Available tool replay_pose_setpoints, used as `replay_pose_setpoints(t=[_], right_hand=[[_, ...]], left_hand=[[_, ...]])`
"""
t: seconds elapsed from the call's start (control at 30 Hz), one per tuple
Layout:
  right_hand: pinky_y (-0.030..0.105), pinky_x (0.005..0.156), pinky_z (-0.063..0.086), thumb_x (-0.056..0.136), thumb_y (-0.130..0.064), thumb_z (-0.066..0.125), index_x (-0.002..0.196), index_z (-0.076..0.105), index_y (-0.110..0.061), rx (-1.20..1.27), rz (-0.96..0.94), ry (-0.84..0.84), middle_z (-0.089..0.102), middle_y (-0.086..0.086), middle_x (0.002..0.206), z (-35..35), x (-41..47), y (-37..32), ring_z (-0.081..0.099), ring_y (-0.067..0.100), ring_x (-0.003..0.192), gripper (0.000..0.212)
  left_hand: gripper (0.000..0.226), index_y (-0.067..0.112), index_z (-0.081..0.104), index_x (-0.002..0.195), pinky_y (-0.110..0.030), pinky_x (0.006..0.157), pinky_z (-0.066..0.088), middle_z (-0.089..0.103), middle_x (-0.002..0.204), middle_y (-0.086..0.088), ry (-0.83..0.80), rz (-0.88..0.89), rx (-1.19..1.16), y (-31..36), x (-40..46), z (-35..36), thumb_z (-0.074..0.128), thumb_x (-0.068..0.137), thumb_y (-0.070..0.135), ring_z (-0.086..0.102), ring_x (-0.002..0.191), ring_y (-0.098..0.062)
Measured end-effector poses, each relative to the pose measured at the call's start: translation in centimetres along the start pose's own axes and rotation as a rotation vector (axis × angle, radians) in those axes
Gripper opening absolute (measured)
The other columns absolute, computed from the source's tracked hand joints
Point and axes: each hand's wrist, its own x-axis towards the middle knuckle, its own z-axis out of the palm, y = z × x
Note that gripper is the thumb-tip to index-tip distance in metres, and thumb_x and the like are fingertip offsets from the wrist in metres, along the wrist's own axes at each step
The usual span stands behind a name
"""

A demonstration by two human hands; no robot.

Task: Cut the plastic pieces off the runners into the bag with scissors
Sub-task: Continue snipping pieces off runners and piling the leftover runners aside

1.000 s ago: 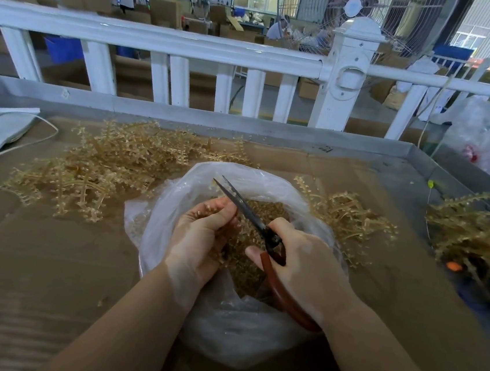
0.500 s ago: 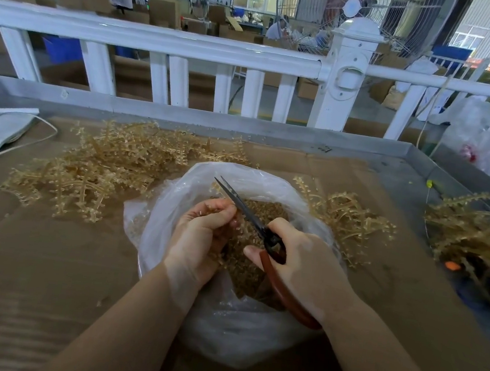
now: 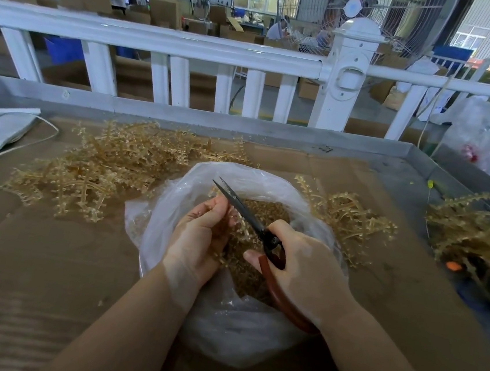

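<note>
Your right hand (image 3: 304,270) is wrapped around the reddish-brown looped handle of the black-bladed scissors (image 3: 244,209), fingers curled through and over the loop, so most of the handle is hidden under your palm. The scissors' long axis runs diagonally, tips pointing up and to the left, away from you, and the blades look nearly together, though the lower blade is hard to separate from the upper. Your left hand (image 3: 199,238) is curled on a small amber plastic runner (image 3: 234,228), thumb pressed along the top just beside the blade; the runner itself is largely covered by your fingers and blurs into the pieces below. Both hands sit over the mouth of the clear plastic bag (image 3: 175,208), which holds a heap of cut amber plastic pieces (image 3: 268,212). Beyond the bag, a big tangle of amber runners (image 3: 103,170) lies on the brown cardboard sheet (image 3: 34,254) to the left, a smaller bunch of runners (image 3: 352,220) to the right. Another clump (image 3: 468,233) at the far right is partly cut off.
</note>
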Motion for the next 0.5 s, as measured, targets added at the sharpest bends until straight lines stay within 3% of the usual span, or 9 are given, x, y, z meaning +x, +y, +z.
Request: replay_pose_setpoints(t=[0.1, 0.23, 0.4, 0.5], right_hand=[[0.012, 0.057, 0.034, 0.086, -0.06, 0.05, 0.089, 0.045, -0.032, -0.018, 0.002, -0.012, 0.047, -0.016, 0.068, -0.1, 0.05, -0.11, 0.05, -0.001, 0.065, 0.029], [0.012, 0.056, 0.032, 0.086, -0.061, 0.05, 0.087, 0.042, -0.033, -0.011, 0.016, -0.033, 0.046, -0.016, 0.068, -0.33, 0.14, -0.26, 0.047, -0.002, 0.065, 0.028], [0.024, 0.068, 0.044, 0.086, -0.06, 0.051, 0.09, 0.045, -0.031, 0.032, 0.037, -0.06, 0.053, -0.013, 0.075, -0.58, 0.4, -0.31, 0.054, 0.006, 0.075, 0.03], [0.025, 0.069, 0.045, 0.086, -0.059, 0.051, 0.09, 0.045, -0.03, 0.045, 0.034, -0.066, 0.052, -0.012, 0.073, -0.58, 0.42, -0.32, 0.054, 0.006, 0.074, 0.03]], left_hand=[[0.015, 0.007, 0.064, 0.085, -0.031, 0.074, 0.051, 0.058, 0.073, -0.007, 0.0, 0.006, 0.005, -0.08, 0.09, -0.11, 0.063, 0.074, 0.016, 0.055, 0.068, -0.017], [0.01, 0.005, 0.064, 0.082, -0.028, 0.066, 0.052, 0.057, 0.07, -0.009, -0.011, 0.032, 0.055, -0.33, 0.15, -0.09, 0.062, 0.076, 0.014, 0.054, 0.065, -0.018], [0.013, 0.004, 0.062, 0.078, -0.023, 0.056, 0.052, 0.057, 0.058, -0.006, -0.039, 0.06, 0.093, -0.44, 0.18, -0.19, 0.062, 0.072, 0.016, 0.056, 0.053, -0.014], [0.013, 0.004, 0.061, 0.077, -0.024, 0.059, 0.051, 0.056, 0.059, -0.006, -0.052, 0.063, 0.122, -0.4, 0.13, -0.26, 0.061, 0.073, 0.016, 0.055, 0.055, -0.015]])
